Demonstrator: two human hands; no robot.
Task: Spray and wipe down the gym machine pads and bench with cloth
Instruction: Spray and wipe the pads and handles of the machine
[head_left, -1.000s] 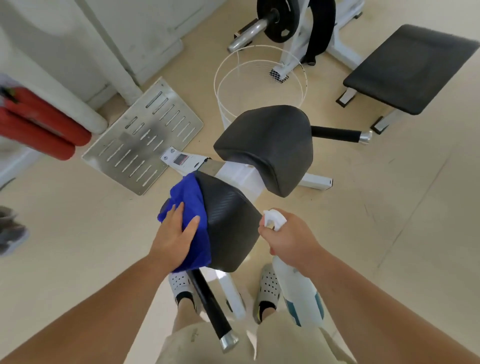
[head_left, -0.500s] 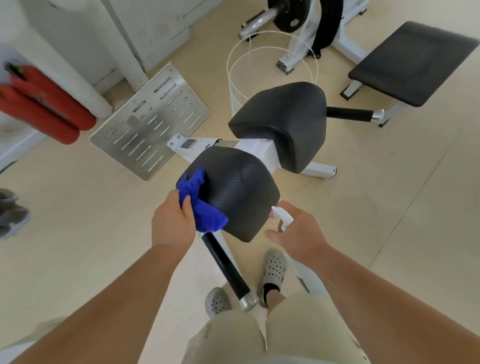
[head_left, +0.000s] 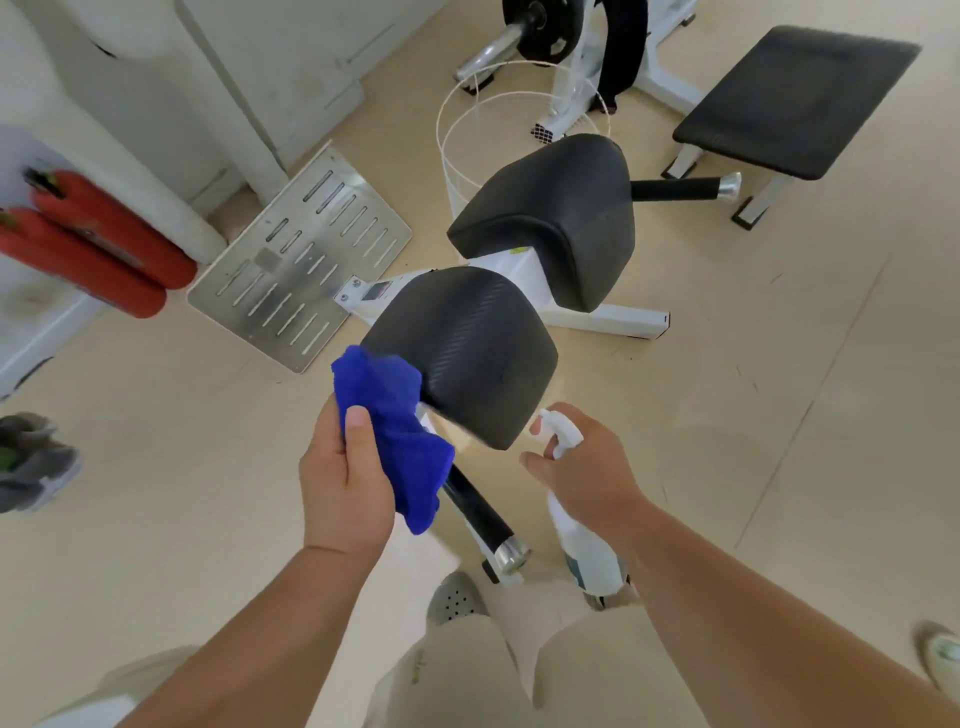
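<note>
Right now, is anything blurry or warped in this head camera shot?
Head view: wide-angle distortion bows the edges; the red cylinders and grey shoes at left are smeared; the blue cloth and near pad look fairly sharp; lighting soft, no hard shadows.

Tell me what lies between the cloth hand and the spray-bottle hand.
Head view: the lower corner of the near pad and, below it, the black handle bar; the blue cloth hangs from the left hand into that gap.

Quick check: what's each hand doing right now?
Left hand: grips the blue cloth.
Right hand: holds the spray bottle, finger by the trigger.
</note>
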